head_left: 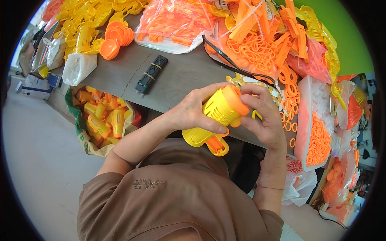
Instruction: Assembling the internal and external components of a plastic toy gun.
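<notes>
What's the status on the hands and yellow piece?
Left hand gripping yellow piece. Right hand at its orange cap. Orange rings beside right hand, not in the way.

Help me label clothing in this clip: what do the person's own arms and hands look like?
The left hand and right hand are ungloved, with nothing visible worn on them. The forearms are bare below short brown sleeves, part of a brown shirt with a glittery chest marking.
</notes>
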The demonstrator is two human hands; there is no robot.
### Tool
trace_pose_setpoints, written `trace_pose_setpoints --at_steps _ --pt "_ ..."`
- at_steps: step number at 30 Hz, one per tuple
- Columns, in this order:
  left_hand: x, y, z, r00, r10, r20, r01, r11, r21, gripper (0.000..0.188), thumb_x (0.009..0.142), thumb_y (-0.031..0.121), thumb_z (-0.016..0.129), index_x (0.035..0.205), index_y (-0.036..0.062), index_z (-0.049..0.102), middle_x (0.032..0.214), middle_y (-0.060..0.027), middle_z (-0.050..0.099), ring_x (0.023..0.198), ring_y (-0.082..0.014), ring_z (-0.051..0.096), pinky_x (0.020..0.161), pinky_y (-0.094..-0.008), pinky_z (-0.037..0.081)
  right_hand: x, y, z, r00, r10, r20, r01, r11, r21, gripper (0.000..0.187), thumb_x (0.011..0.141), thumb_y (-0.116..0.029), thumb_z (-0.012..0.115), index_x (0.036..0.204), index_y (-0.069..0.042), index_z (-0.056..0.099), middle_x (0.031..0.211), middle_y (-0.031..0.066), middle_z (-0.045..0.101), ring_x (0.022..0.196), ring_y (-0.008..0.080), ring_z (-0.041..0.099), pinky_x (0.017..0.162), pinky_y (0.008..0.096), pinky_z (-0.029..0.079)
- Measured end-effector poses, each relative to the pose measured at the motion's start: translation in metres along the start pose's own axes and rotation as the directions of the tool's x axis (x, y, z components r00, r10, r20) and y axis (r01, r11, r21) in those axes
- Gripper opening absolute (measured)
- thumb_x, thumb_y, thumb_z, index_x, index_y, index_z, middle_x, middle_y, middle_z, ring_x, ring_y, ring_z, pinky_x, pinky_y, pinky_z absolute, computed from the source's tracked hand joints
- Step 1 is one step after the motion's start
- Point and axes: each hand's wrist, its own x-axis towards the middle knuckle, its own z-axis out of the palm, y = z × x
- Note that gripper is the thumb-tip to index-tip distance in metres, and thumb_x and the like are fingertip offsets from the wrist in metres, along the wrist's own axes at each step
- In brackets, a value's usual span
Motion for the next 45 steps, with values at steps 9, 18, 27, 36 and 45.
trace_pose_setpoints --at_steps 9,18,27,36,45 --pt "-0.008 0.011 0.002 0.99 -0.135 0.043 0.129 0.983 0.128 0.07 0.056 0.014 0.08 0.118 -0.0009 0.052 0.102 -0.0095 0.062 0.093 -0.0175 0.06 0.081 -0.0314 0.049 -0.004 0.012 0.016 0.993 0.118 -0.017 -0.101 0.907 0.41 0.037 0.088 -0.034 0.063 0.106 -0.002 0.054 0.127 0.0172 0.05 0.109 0.0233 0.052 0.094 0.0349 0.04" --pt "-0.012 0.01 0.001 0.996 -0.079 0.034 0.075 0.992 0.104 0.07 0.056 0.019 0.082 0.116 -0.0024 0.053 0.098 -0.0095 0.062 0.088 -0.0174 0.06 0.079 -0.0306 0.049 -0.001 0.01 0.028 0.995 0.098 -0.033 -0.065 0.843 0.533 0.036 0.083 -0.025 0.067 0.107 -0.003 0.053 0.124 0.0147 0.048 0.106 0.0189 0.049 0.092 0.031 0.039" --pt "-0.012 0.01 -0.002 0.993 -0.106 0.053 0.101 0.99 0.094 0.063 0.058 0.019 0.081 0.111 -0.0014 0.054 0.095 -0.009 0.063 0.087 -0.0167 0.061 0.077 -0.0301 0.049 0.014 0.017 0.024 0.981 0.165 0.101 -0.194 0.819 0.541 0.061 0.078 -0.041 0.07 0.121 -0.001 0.053 0.115 0.0102 0.045 0.107 0.0196 0.046 0.095 0.0315 0.036" --pt "-0.016 0.003 -0.002 0.984 -0.168 0.065 0.168 0.986 0.006 0.067 0.055 0.016 0.079 0.115 0.0 0.054 0.102 -0.0077 0.062 0.092 -0.0169 0.06 0.082 -0.031 0.048 0.012 0.013 0.026 0.982 0.115 0.148 -0.174 0.856 0.488 0.062 0.08 -0.044 0.066 0.123 -0.001 0.055 0.115 0.0087 0.043 0.109 0.0205 0.044 0.095 0.0323 0.035" --pt "-0.037 -0.011 0.0 0.978 -0.173 0.115 0.185 0.977 -0.107 0.067 0.057 0.016 0.079 0.117 0.0 0.052 0.104 -0.0077 0.06 0.095 -0.0168 0.058 0.083 -0.0307 0.048 -0.007 0.016 0.046 0.967 0.15 0.207 -0.245 0.774 0.584 0.057 0.081 -0.041 0.065 0.123 -0.004 0.057 0.117 0.0085 0.044 0.11 0.0213 0.044 0.096 0.0326 0.035"
